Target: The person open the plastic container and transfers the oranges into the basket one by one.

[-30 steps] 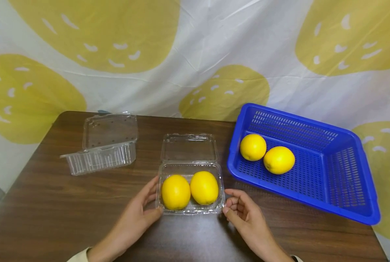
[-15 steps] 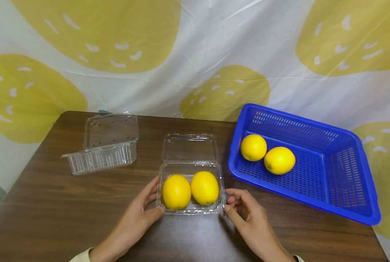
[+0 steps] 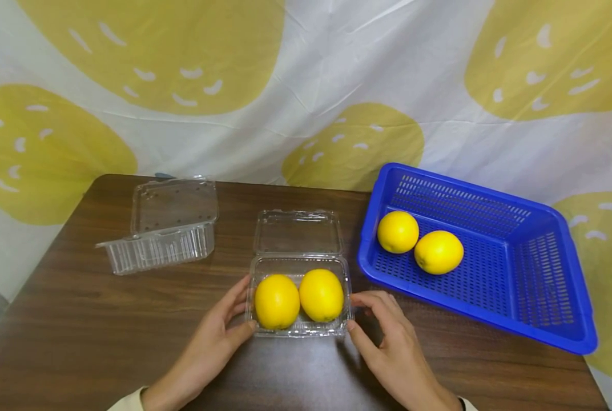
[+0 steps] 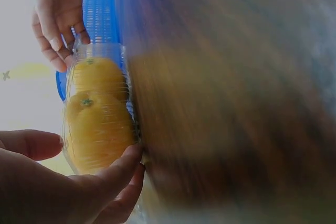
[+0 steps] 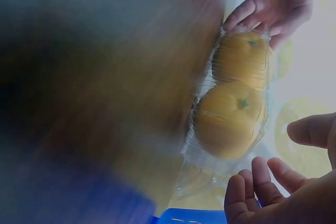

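Note:
A clear plastic clamshell (image 3: 298,262) stands with its lid folded back, in the middle of the table in the head view. Two yellow-orange oranges, a left one (image 3: 277,301) and a right one (image 3: 321,295), sit side by side in its base. My left hand (image 3: 216,337) grips the base's left end, thumb on the rim and fingers low on the side, as the left wrist view shows. My right hand (image 3: 390,342) is at the other end, thumb and fingers spread at the corner. In the right wrist view its fingers (image 5: 261,182) appear slightly apart from the plastic.
A blue perforated basket (image 3: 537,268) stands at the right, holding two more oranges (image 3: 419,242) in its left part. Another clear clamshell (image 3: 159,248), lid up, is at the back left. A patterned cloth (image 3: 326,68) hangs behind the brown table (image 3: 105,337).
My right hand has shifted slightly left towards the clamshell's corner, its fingers less curled than before. The left hand, clamshell and oranges are almost unmoved.

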A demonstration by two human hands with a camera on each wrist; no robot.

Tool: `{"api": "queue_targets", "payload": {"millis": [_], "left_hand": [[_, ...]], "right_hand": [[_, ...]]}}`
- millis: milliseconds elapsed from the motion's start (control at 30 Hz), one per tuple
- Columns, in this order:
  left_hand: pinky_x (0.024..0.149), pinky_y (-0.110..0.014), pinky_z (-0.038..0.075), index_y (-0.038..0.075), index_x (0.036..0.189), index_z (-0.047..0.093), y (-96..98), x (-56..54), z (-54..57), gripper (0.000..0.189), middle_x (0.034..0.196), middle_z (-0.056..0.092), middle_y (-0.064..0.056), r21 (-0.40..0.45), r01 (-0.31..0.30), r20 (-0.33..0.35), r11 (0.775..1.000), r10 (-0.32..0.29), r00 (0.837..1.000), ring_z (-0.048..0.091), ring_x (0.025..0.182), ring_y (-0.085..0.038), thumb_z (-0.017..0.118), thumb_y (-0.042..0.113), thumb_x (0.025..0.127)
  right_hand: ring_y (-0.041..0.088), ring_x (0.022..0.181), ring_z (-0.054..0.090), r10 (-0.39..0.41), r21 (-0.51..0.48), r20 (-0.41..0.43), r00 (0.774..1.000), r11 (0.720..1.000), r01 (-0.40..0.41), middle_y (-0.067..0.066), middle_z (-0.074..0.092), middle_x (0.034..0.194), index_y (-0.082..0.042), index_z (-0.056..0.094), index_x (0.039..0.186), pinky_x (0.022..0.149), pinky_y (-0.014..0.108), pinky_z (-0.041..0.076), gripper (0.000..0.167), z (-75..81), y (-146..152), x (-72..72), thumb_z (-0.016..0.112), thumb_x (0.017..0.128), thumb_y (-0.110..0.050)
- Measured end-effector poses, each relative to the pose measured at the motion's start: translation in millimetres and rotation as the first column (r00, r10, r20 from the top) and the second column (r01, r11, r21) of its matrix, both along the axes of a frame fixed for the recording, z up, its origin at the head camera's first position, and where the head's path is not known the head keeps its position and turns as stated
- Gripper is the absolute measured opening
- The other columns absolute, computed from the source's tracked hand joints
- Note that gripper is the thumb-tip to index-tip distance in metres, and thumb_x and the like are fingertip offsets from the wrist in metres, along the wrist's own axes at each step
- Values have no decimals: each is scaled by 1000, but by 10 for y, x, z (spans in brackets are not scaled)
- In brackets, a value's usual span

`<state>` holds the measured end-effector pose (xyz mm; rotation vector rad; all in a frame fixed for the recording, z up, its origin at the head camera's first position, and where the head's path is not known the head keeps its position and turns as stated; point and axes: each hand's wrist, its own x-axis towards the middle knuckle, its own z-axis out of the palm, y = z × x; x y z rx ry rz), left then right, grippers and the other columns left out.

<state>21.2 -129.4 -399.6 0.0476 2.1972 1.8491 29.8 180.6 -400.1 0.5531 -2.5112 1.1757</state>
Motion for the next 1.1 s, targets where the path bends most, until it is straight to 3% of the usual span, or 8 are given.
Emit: {"api": "queue_targets", "payload": {"millis": [300, 633, 1100], "left_hand": [[119, -47, 51, 4, 172, 30, -1, 5, -7, 85, 168, 46, -25, 2, 6, -4, 1000, -6, 1000, 52, 147, -41, 69, -4, 97], [121, -48, 48, 4, 173, 30, -7, -12, -5, 85, 168, 46, -24, 1, 13, -2, 1000, -13, 1000, 51, 148, -40, 69, -2, 98], [123, -53, 45, 5, 173, 30, -11, -20, -12, 85, 167, 47, -23, 26, 11, 4, 1000, -11, 1000, 53, 147, -39, 68, -2, 98]], "right_hand": [[24, 125, 56, 36, 55, -56, 998, 998, -33, 0, 70, 133, -6, 71, 129, 111, 21, 41, 45, 26, -89, -78, 87, 87, 2], [31, 131, 53, 105, 93, -85, 991, 991, -97, 10, 67, 135, -1, 70, 129, 116, 31, 42, 44, 15, -245, -148, 85, 89, -8], [35, 138, 50, 139, 138, -115, 984, 983, -123, 11, 64, 140, -4, 69, 132, 116, 52, 47, 49, 20, -451, -235, 87, 88, -17]]}}
